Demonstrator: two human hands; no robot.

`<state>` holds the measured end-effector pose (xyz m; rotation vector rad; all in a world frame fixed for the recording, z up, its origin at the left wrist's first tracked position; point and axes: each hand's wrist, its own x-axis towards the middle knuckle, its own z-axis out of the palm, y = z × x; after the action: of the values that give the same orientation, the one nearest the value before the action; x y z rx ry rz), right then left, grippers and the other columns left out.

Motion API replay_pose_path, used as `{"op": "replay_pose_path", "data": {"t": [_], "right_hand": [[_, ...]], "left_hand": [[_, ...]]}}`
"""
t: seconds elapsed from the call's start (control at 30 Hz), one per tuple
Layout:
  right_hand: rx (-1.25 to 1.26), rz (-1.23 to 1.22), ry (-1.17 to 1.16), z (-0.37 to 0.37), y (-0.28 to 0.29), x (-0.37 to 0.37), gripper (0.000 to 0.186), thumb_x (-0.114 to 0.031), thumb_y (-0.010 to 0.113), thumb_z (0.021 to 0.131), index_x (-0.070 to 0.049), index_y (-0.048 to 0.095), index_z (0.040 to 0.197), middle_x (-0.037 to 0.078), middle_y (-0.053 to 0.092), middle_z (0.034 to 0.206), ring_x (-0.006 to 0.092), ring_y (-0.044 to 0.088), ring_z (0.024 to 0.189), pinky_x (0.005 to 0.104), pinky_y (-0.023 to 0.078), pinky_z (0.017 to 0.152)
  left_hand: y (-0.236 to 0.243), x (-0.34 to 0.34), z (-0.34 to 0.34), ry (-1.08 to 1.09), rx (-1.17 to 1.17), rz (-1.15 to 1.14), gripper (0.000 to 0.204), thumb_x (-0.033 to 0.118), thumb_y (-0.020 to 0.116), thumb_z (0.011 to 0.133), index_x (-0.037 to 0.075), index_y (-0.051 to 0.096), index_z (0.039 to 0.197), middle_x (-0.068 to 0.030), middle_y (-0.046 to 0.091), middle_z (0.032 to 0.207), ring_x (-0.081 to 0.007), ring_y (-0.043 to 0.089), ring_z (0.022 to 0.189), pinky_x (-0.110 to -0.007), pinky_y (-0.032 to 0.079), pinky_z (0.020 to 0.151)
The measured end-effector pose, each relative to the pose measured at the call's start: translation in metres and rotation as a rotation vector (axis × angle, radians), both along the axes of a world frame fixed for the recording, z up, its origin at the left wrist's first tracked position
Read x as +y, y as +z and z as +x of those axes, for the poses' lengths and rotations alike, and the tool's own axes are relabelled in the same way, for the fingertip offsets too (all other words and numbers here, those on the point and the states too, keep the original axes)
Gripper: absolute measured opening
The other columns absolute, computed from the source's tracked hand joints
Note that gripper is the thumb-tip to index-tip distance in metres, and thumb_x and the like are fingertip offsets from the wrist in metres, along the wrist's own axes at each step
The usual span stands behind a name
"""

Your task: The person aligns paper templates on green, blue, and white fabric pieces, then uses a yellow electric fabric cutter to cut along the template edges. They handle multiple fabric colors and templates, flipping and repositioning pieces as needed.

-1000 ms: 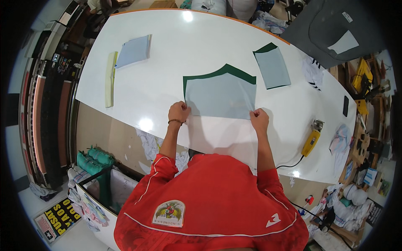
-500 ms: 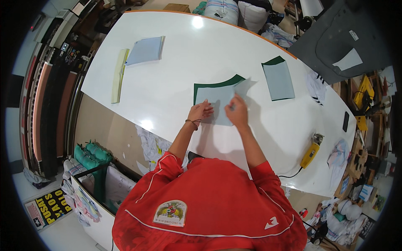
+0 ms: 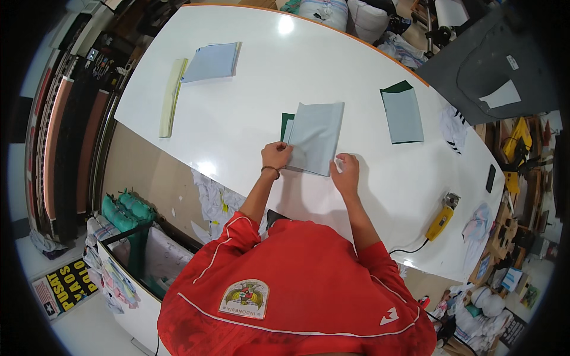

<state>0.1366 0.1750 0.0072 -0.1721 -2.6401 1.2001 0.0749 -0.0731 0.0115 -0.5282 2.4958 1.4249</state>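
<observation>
A folded pale grey-blue fabric piece (image 3: 316, 137) with dark green trim showing at its left edge lies on the white table (image 3: 249, 95). My left hand (image 3: 276, 155) pinches its near left corner. My right hand (image 3: 346, 174) rests flat on the table just past the piece's near right corner, fingers spread, holding nothing.
A second folded grey-and-green piece (image 3: 402, 113) lies to the right. A pale blue fabric stack (image 3: 211, 61) and a yellowish strip (image 3: 171, 97) sit at the far left. A yellow corded cutter (image 3: 442, 217) and a black phone (image 3: 490, 178) lie at the right.
The wide fabric piece has been folded over into a narrow rectangle. My hands moved from its outer corners to the middle, then to its near edge.
</observation>
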Motion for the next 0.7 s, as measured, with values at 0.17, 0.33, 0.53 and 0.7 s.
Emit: {"op": "replay_pose_path", "data": {"t": [0.17, 0.33, 0.53, 0.7], "right_hand": [[-0.122, -0.083, -0.005, 0.012, -0.010, 0.009, 0.025, -0.021, 0.082, 0.085, -0.005, 0.070, 0.101, 0.014, 0.068, 0.097, 0.0344, 0.064, 0.098, 0.0493, 0.051, 0.087], [-0.110, 0.107, -0.014, 0.010, -0.011, 0.000, 0.027, -0.026, 0.082, 0.086, -0.004, 0.072, 0.099, 0.011, 0.067, 0.095, 0.0292, 0.064, 0.092, 0.0443, 0.052, 0.082], [-0.276, 0.203, -0.074, 0.008, 0.002, -0.017, 0.032, -0.036, 0.082, 0.086, -0.008, 0.071, 0.096, 0.013, 0.066, 0.106, 0.0349, 0.060, 0.107, 0.0522, 0.045, 0.090], [-0.215, 0.318, -0.084, 0.019, -0.001, -0.032, 0.029, -0.035, 0.083, 0.084, -0.008, 0.071, 0.084, 0.012, 0.066, 0.100, 0.0347, 0.060, 0.103, 0.0520, 0.046, 0.088]], "left_hand": [[0.004, -0.020, 0.004, -0.007, -0.062, -0.016, 0.036, 0.034, 0.083, 0.081, 0.001, 0.083, 0.096, -0.0126, 0.080, 0.083, -0.0202, 0.076, 0.074, -0.034, 0.061, 0.073], [0.005, -0.030, 0.002, -0.098, -0.071, -0.099, 0.038, 0.037, 0.083, 0.080, 0.002, 0.083, 0.097, -0.0154, 0.080, 0.087, -0.0269, 0.078, 0.080, -0.038, 0.061, 0.078], [0.005, -0.015, 0.010, -0.067, 0.117, -0.451, 0.042, 0.041, 0.080, 0.083, 0.001, 0.076, 0.096, -0.0166, 0.078, 0.093, -0.0341, 0.075, 0.088, -0.044, 0.060, 0.083], [-0.022, -0.011, 0.034, -0.248, 0.375, -0.689, 0.038, 0.035, 0.082, 0.082, 0.001, 0.066, 0.085, -0.0149, 0.074, 0.085, -0.0315, 0.069, 0.073, -0.044, 0.056, 0.072]]}}
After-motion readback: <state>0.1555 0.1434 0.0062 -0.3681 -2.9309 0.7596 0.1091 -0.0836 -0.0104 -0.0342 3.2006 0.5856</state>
